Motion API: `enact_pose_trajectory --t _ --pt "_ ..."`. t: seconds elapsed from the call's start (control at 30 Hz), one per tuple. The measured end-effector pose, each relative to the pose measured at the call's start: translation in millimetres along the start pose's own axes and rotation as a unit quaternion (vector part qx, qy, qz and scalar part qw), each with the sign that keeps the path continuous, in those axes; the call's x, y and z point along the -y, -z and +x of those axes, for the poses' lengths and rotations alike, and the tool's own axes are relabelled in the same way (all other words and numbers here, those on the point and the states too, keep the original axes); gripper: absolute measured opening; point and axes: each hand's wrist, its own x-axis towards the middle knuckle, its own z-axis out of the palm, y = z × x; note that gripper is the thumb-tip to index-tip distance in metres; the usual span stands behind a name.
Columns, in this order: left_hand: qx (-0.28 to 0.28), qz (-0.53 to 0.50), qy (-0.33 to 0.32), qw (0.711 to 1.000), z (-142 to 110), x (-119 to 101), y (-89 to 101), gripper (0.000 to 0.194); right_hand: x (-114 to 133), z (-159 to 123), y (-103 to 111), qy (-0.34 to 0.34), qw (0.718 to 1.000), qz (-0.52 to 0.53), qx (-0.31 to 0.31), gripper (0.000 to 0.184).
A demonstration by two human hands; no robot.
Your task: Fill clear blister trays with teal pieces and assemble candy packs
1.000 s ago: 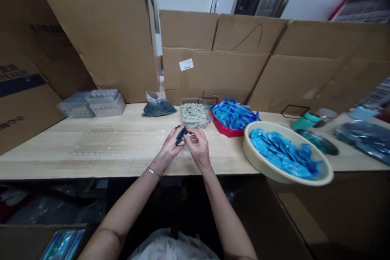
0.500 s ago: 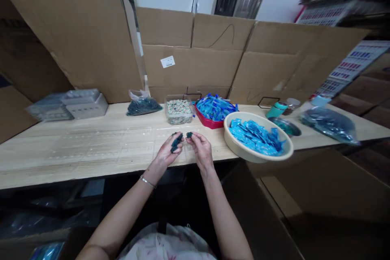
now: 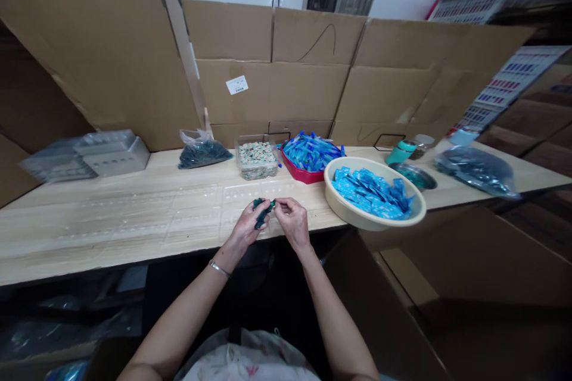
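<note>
A pale wooden bench (image 3: 53,250) runs across the view, backed by a wall of cardboard sheets (image 3: 277,89). Nearest, the left hand (image 3: 243,231) and right hand (image 3: 292,223) meet over the near edge of a clear moulded plastic sheet (image 3: 192,208), together and pinching a small dark teal clump (image 3: 263,213) between them; its exact form is too small to tell. A moment ago the hands stood apart, with a bit in each. Farther out, a cream bowl (image 3: 344,205) and a red tray (image 3: 304,177) hold heaps of blue sachets (image 3: 370,193), a clear tub (image 3: 257,169) is full of speckled packets, and a plastic bag (image 3: 201,155) holds plenty of dark pieces, so much stock remains.
</note>
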Motion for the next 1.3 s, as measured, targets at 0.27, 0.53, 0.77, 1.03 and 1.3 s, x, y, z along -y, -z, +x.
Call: enact_pose_trajectory --t 0.27,0.53,0.77,1.03,1.3 --pt "0.035 0.026 0.004 0.999 -0.3 -0.8 11.0 0.034 -3.6 0.3 -7.0 -0.001 0.998 -0.067 -0.008 0.014" --pt "-0.023 0.051 -0.007 0.998 6.4 10.1 15.4 0.035 -1.8 -2.3 -3.9 0.052 0.989 -0.126 0.052 0.017" --pt "-0.002 0.015 -0.015 1.000 9.6 17.0 16.0 0.033 -12.2 -4.9 -2.9 -0.102 0.993 0.049 0.035 0.022" --pt "0.058 -0.021 0.021 0.998 16.3 17.3 17.4 0.032 -32.7 -3.6 1.8 -0.213 0.942 0.259 0.030 0.026" --pt "0.059 -0.083 0.088 0.991 0.1 6.2 27.2 0.031 -78.1 69.3 40.9 0.036 0.990 -0.136 -0.009 0.015"
